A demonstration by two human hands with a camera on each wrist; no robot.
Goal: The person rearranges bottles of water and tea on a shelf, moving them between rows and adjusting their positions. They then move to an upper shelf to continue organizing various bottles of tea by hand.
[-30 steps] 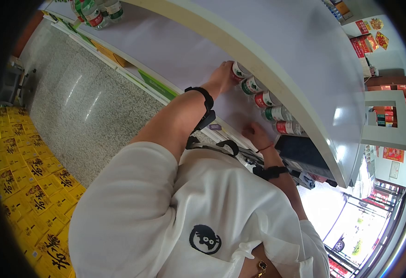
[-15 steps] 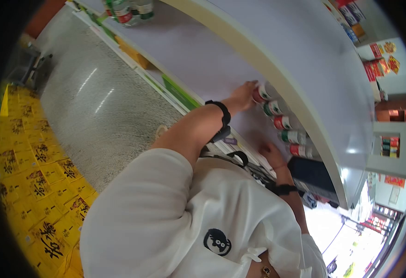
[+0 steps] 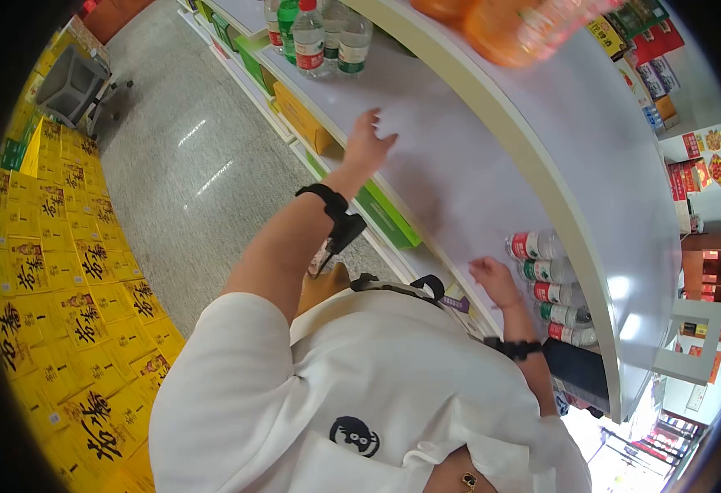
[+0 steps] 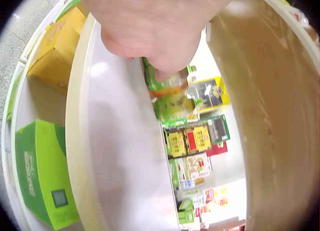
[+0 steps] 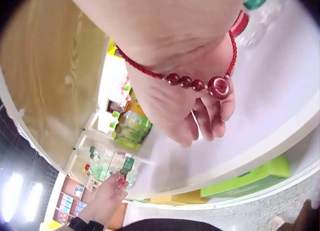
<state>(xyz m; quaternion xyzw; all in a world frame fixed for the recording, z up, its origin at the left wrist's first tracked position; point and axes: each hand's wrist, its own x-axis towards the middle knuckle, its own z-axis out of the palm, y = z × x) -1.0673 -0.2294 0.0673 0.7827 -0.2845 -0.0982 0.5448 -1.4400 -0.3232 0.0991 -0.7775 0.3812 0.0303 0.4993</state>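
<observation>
My left hand (image 3: 366, 149) is over the front edge of the white shelf (image 3: 451, 123) in the head view, empty, with thumb and fingers apart. Beyond it stands a group of clear bottles (image 3: 308, 37) with red and green labels. Nearer me, several clear bottles (image 3: 551, 293) form a row, labels alternating red and green. Beside that row is my right hand (image 3: 495, 281), its fingers loosely bent and holding nothing. The right wrist view shows the right hand (image 5: 185, 101) with a red bead bracelet. Part of the left hand (image 4: 155, 31) fills the top of the left wrist view.
A curved upper shelf (image 3: 574, 172) overhangs the bottles and carries orange bottles (image 3: 508, 33). Green boxes (image 3: 387, 215) and a yellow box (image 3: 301, 117) sit lower down. Yellow cartons (image 3: 73, 287) cover the left side; a grey chair (image 3: 73, 82) stands on the floor.
The left hand has let go of the row's end bottle and moved away toward the far bottles. The head view has shifted, showing more of that group. The right hand stays beside the row.
</observation>
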